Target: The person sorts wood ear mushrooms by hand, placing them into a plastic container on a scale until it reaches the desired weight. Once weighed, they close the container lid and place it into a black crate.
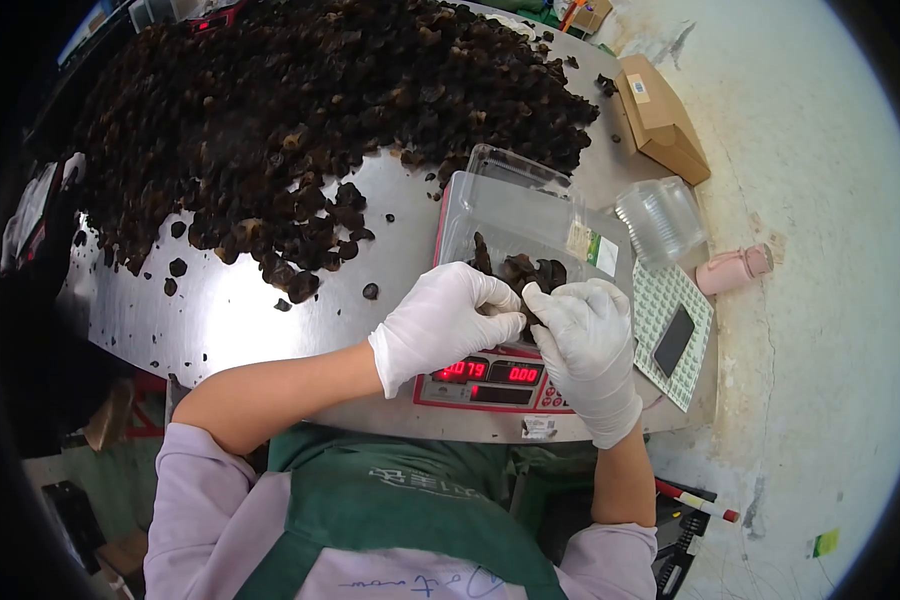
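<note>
A red digital scale (440,390) with lit red digits stands at the table's front edge. On it rests a clear plastic container (530,215) with a green and white label and several dark dried pieces (520,268) inside. My left hand (450,318), in a white glove, is over the container's near left side, thumb and fingertips pinched together. My right hand (585,345), also gloved, is beside it with fingers bent inward at the dark pieces. What lies between the fingertips of either hand is too small or hidden to tell.
A large heap of dark dried pieces (260,110) covers the metal table's (370,345) far left. At the right are a cardboard box (660,120), stacked clear containers (660,220), a pink bottle (735,270) and a phone (674,340) on a patterned sheet (650,290). A person's dark sleeve shows far left.
</note>
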Available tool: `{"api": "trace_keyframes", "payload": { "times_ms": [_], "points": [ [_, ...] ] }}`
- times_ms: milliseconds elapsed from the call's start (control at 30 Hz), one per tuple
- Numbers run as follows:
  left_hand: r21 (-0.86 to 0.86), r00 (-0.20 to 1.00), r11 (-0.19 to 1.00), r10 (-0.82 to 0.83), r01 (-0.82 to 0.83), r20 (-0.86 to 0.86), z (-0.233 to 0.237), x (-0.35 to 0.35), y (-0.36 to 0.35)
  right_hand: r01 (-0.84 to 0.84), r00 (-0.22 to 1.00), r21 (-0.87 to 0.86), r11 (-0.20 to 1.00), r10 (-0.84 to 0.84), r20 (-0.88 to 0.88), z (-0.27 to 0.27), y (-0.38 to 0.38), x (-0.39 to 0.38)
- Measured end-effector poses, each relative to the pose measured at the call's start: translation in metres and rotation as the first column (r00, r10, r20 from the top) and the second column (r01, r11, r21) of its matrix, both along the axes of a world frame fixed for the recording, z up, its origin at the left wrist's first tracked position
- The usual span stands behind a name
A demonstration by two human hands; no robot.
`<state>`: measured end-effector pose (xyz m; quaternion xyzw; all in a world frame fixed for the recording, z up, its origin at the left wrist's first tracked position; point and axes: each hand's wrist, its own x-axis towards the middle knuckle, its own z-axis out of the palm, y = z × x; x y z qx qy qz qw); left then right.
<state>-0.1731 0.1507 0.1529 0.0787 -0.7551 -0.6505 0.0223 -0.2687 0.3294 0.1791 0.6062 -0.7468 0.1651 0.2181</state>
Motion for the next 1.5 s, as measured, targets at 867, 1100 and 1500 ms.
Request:
{"api": "trace_keyframes", "payload": {
  "times_ms": [867, 1100, 1500],
  "points": [
    [0.379, 0.988, 0.923, -0.117, 0.071, 0.100, 0.014, 0.011, -0.007, 0.051, 0.832, -0.153, 0.987, 0.043, 0.553, -0.013, 0.013, -0.006],
    [0.159, 0.978, 0.986, -0.082, 0.051, 0.191, 0.006, 0.101, -0.050, 0.220, 0.941, 0.014, 0.975, -0.216, 0.262, -0.005, 0.021, -0.015],
    [-0.902, 0.635, 0.427, 0.680, 0.065, 0.367, -0.063, 0.349, -0.103, -0.180, 0.778, -0.102, 0.978, 0.205, 0.593, -0.030, -0.093, 0.104]
  ]
}}
